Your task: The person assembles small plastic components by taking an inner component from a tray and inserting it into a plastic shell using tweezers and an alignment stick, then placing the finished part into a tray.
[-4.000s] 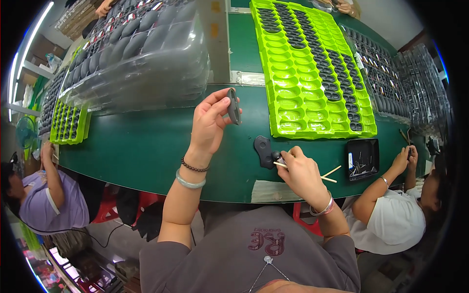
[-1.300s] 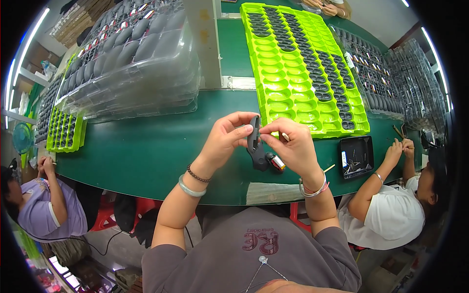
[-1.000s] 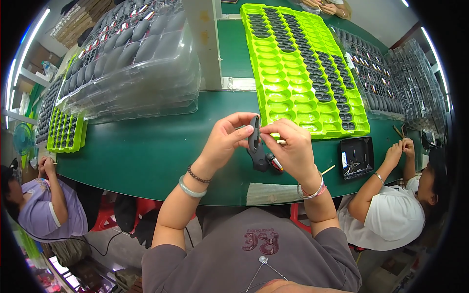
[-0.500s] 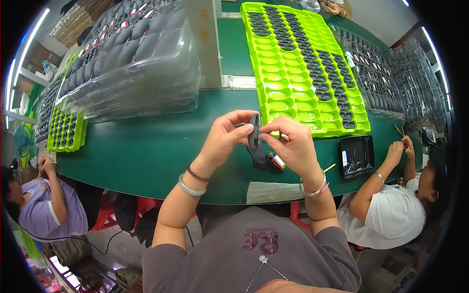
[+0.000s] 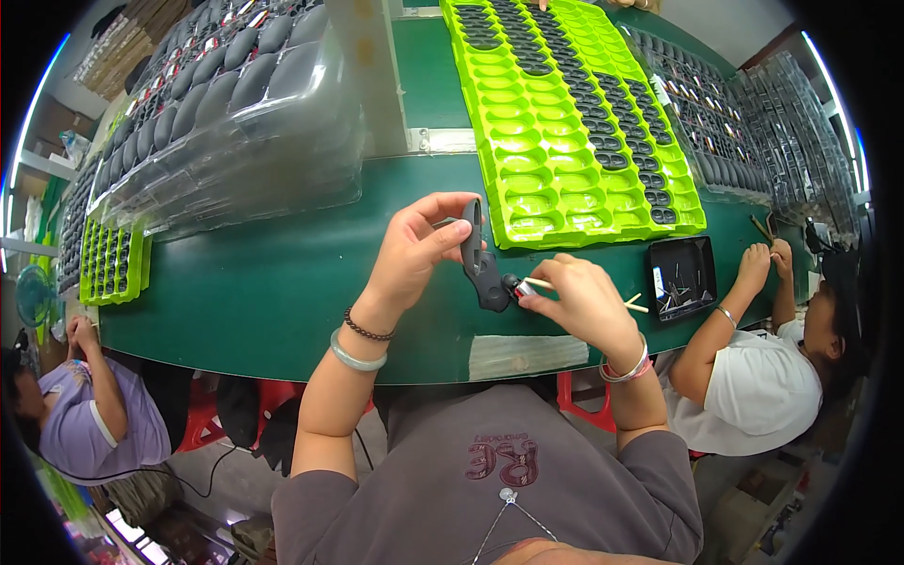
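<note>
While the left hand (image 5: 422,247) pinches a dark grey oval shell (image 5: 471,232) upright between thumb and fingers above the green table (image 5: 282,282), a flat dark piece (image 5: 489,285) lies just beside the shell's lower end. Next to it is a small part (image 5: 516,288) with a black knob. Right of that, the right hand (image 5: 586,299) grips a pale stick (image 5: 539,282); its fingertips reach the part, though whether they pinch it I cannot tell. Farther right sits a black box (image 5: 682,251) holding thin metal pieces.
</note>
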Demonstrator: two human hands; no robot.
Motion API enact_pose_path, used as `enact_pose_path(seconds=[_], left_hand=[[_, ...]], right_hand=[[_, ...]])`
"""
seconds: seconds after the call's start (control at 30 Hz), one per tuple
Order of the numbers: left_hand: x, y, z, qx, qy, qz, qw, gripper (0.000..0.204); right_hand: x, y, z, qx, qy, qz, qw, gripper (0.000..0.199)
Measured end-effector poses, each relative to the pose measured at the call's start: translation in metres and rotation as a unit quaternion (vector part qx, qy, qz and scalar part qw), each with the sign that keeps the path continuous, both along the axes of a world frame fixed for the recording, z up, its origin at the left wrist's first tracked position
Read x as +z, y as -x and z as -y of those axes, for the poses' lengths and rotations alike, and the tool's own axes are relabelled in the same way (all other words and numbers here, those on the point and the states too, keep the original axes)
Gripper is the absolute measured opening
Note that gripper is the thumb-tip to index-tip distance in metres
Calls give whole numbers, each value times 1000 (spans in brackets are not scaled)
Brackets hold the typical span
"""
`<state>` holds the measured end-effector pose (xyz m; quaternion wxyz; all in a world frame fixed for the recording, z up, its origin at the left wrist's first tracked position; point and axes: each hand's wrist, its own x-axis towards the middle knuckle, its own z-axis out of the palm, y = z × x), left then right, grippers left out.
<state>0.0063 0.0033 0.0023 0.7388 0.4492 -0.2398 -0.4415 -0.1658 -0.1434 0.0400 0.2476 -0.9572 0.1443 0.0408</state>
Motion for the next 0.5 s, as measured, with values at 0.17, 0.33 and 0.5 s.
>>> enact_pose_path(seconds=[0.17,0.33,0.5], left_hand=[[1,0,0,-4,-2,1,1000,35],[3,3,-1,-3,18,-12,1000,35],[4,10,-5,7,53,-38,998,36]], right_hand=[[-16,3,-2,-9,-2,-29,1000,22],[23,-2,16,-136,-281,12,950,18],[14,-20,29,-111,-570,130,804,23]])
